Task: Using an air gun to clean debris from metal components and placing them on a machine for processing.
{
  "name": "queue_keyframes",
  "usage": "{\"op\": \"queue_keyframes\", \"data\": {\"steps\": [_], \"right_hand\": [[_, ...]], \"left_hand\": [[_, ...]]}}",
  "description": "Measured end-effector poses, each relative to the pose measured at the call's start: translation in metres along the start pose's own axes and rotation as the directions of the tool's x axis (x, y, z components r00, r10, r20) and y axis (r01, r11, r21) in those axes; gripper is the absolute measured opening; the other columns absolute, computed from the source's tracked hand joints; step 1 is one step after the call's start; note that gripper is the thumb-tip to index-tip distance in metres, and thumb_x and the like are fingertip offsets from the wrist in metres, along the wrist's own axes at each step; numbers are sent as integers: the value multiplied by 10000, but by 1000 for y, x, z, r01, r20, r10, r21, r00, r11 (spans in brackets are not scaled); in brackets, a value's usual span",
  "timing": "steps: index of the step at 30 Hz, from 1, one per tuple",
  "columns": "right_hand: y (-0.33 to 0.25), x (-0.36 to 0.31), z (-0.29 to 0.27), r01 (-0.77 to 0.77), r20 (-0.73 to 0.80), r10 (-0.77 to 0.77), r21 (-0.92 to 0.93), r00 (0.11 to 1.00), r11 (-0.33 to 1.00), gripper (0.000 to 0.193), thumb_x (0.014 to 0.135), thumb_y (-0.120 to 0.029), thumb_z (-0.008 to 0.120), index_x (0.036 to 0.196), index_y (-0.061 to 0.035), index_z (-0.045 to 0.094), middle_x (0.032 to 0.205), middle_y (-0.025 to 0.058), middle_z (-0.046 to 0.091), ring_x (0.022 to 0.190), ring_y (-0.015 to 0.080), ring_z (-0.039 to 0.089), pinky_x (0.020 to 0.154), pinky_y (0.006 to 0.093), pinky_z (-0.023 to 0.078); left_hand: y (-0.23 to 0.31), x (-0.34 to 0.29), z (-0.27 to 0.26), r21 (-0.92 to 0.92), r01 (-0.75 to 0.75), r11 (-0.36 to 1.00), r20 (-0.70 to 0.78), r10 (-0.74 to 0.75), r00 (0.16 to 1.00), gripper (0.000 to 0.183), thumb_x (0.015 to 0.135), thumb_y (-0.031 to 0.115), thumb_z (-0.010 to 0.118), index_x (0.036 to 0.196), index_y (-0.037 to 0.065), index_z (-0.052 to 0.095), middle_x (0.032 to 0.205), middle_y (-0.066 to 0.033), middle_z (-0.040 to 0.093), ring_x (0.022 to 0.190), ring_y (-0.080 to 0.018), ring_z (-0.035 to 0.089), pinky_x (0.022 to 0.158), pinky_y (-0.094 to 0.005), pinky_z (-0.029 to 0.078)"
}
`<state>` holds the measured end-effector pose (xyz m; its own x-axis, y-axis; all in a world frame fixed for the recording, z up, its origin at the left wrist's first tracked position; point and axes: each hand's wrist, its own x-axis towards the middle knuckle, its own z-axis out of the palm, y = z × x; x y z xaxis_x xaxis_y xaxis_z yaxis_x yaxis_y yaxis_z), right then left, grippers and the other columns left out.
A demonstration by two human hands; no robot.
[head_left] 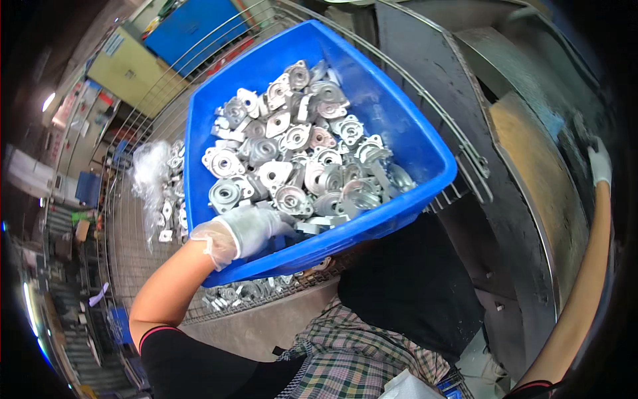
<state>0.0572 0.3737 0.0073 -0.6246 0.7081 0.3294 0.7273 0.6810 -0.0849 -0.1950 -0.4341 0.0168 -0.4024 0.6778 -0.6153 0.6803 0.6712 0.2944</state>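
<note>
A blue plastic bin [405, 126] full of silvery metal castings [296, 136], many with a round hub and bored flanges, is in front of me. My left hand [249, 229], in a white glove under a clear plastic one, reaches over the bin's near left rim. Its fingers bend down among the nearest castings; what they grip, if anything, is hidden. Far to the right, my right hand [600, 163], also white-gloved, reaches out at arm's length beside the dark inner wall of a metal chute [531, 153]. Its fingers are too small and dim to read.
A wire-mesh cage [129, 246] surrounds and underlies the bin, with more castings [249, 289] and a clear plastic bag [151, 176] in it. Grey metal panels [432, 60] rise on the right. A pale yellow cabinet [133, 70] and a blue cabinet [193, 33] are behind.
</note>
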Motion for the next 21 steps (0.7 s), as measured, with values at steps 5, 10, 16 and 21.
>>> {"op": "queue_keyframes", "data": {"steps": [5,10,16,21], "right_hand": [[24,20,20,76,-51,-73,47,996,996,422,912,-200,550,1291,-15,543,1291,177,589,1219,285,551,1014,339,404],[35,-28,-3,151,-279,-101,167,955,974,316,947,-160,556,1212,11,570,1157,145,625,1104,214,572,988,311,404],[-44,-157,-78,151,-142,-120,232,983,961,258,936,-112,578,1158,18,598,1066,126,657,1010,182,611,930,280,433],[-97,-267,-120,-102,60,85,379,995,920,245,938,-97,585,1155,15,607,1036,53,643,943,107,571,848,232,445]], "left_hand": [[-4,6,-19,56,73,996,45,-75,996,379,779,28,594,1139,109,681,1181,-88,660,1008,-286,658,855,-375,524],[-22,37,-29,244,-182,952,-126,217,968,369,807,112,613,1172,124,668,1146,-120,659,1017,-292,650,890,-372,514],[-23,64,-15,473,-74,878,-86,130,988,609,772,412,676,1308,149,560,1353,-145,490,1261,-382,450,1005,-464,449],[-17,74,-18,483,-110,869,-7,129,992,647,726,364,698,1327,168,562,1270,-145,525,1190,-363,480,1014,-472,424]]}}
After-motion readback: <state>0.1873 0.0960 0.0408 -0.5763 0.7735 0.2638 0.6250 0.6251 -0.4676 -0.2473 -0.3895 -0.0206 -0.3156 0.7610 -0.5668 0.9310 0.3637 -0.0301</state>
